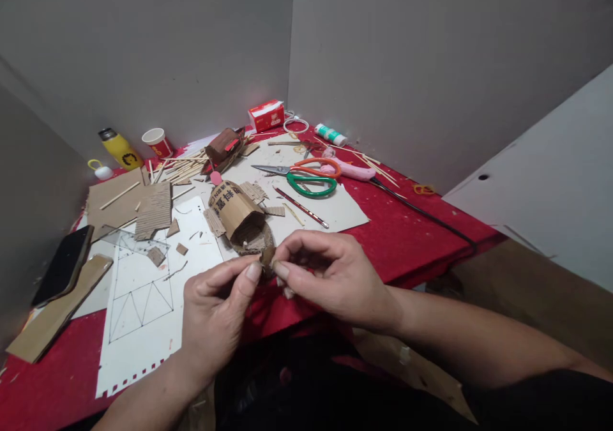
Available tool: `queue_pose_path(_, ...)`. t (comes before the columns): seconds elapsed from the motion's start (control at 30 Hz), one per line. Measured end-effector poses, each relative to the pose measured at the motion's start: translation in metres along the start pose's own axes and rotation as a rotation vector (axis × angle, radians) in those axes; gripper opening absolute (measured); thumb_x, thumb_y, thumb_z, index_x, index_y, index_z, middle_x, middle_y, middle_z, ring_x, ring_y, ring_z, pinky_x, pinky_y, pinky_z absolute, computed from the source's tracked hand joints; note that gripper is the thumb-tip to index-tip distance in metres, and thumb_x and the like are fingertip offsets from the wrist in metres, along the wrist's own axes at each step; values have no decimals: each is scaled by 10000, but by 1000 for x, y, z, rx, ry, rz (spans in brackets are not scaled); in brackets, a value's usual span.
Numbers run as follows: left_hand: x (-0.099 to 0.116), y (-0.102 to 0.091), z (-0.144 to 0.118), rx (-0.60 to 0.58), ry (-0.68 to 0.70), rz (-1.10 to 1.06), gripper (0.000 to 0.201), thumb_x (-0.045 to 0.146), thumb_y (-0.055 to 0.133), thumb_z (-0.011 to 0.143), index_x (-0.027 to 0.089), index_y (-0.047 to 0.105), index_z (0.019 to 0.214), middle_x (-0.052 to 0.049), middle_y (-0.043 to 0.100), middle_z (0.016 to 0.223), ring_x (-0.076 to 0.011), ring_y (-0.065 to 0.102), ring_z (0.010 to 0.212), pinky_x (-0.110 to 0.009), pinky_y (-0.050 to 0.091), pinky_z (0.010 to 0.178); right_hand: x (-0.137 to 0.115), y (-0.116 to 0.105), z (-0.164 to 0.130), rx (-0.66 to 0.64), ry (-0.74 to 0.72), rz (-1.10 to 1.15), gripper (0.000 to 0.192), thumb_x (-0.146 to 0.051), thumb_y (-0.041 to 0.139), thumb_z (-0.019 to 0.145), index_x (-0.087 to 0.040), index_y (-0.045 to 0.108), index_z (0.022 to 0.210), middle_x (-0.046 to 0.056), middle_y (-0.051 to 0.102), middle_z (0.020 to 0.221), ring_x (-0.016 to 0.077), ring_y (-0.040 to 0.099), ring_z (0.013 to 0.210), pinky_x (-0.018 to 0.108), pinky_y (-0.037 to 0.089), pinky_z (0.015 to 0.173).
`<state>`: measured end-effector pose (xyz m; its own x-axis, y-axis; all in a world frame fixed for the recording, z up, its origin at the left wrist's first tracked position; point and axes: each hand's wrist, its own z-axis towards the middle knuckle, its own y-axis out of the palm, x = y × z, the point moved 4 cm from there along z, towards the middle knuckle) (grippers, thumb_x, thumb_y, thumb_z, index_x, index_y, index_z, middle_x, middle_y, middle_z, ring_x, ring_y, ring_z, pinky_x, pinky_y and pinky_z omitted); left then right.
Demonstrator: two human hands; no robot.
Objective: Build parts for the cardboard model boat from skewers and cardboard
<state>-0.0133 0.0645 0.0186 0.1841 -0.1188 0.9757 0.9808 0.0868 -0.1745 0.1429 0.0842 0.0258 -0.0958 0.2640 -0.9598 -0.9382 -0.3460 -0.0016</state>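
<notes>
In the head view, the left hand [215, 310] and the right hand [330, 274] meet over the near edge of the red table [412, 233]. Both pinch a small cardboard scrap [267, 257] between thumb and fingertips, closed tight on it from either side, so the piece sits right in the shared grip and mostly hidden by it.

Just beyond the grip, almost touching it, stands a curved cardboard model [238, 217] with printed lettering. Farther out past the model lie the scissors [306, 177] and a pink glue gun [352, 170], with a pencil [301, 207] between them and the grip. Left of the grip lies a sheet with a drawn truss pattern [143, 290].

The scrap looks thin, and so small a hold could likely crush or tear it, or let it slip into the lap below. A knuckle pushed forward might also nudge the model, since it stands so close.
</notes>
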Motion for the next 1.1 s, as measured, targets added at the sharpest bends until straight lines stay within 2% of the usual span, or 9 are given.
queue_pose_path(0.13, -5, 2, 3, -40, -124, -196, 163, 333, 725, 795, 187, 782, 839, -46, 774, 798, -189, 713, 733, -277, 578, 721, 1, -10, -1, 108, -40, 39, 103, -204, 659, 799, -173, 564, 826, -24, 585, 661, 76, 543, 526, 191, 452, 487)
queue_pose_path(0.27, -9, 6, 6, -97, -223, -386, 185, 331, 729, 794, 159, 767, 850, -63, 766, 796, -200, 721, 732, -296, 597, 708, 2, -17, -1, 172, -35, -60, 183, -219, 693, 783, -159, 644, 949, -19, 597, 667, 67, 517, 519, 177, 424, 462)
queue_pose_path(0.43, -5, 10, 4, -169, -236, -397, 172, 313, 732, 789, 162, 776, 860, -58, 764, 792, -183, 709, 710, -291, 600, 711, 0, -14, 1, 136, -76, -121, 60, -204, 684, 794, -151, 672, 820, -4, 645, 673, 76, 541, 542, 176, 444, 472)
queue_pose_path(0.67, -3, 11, 4, -159, -265, -395, 174, 323, 749, 767, 164, 781, 830, -61, 761, 766, -170, 696, 658, -271, 588, 673, -4, -14, 3, 123, -186, -250, 44, -143, 637, 827, -160, 658, 793, -2, 683, 711, 98, 603, 624, 201, 496, 575)
queue_pose_path(0.87, -7, 11, 3, -230, -271, -391, 155, 308, 721, 800, 160, 757, 830, -60, 762, 767, -174, 706, 680, -288, 588, 711, -8, -13, 1, 65, -369, -430, 93, -117, 573, 857, -170, 580, 780, -20, 596, 680, 82, 522, 594, 193, 443, 553)
queue_pose_path(1.03, -6, 12, 4, -269, -264, -435, 101, 255, 717, 808, 157, 690, 809, -48, 749, 753, -172, 710, 691, -267, 580, 677, -8, -12, -1, -19, -519, -565, 91, -111, 532, 885, -172, 543, 819, -9, 542, 686, 93, 481, 595, 206, 409, 543)
queue_pose_path(1.1, -6, 14, 4, -302, -266, -462, 97, 237, 712, 814, 177, 690, 887, -42, 751, 797, -171, 715, 713, -253, 577, 657, -9, -12, -1, -43, -576, -602, 93, -104, 528, 884, -170, 532, 819, -10, 523, 677, 98, 467, 598, 213, 398, 547)
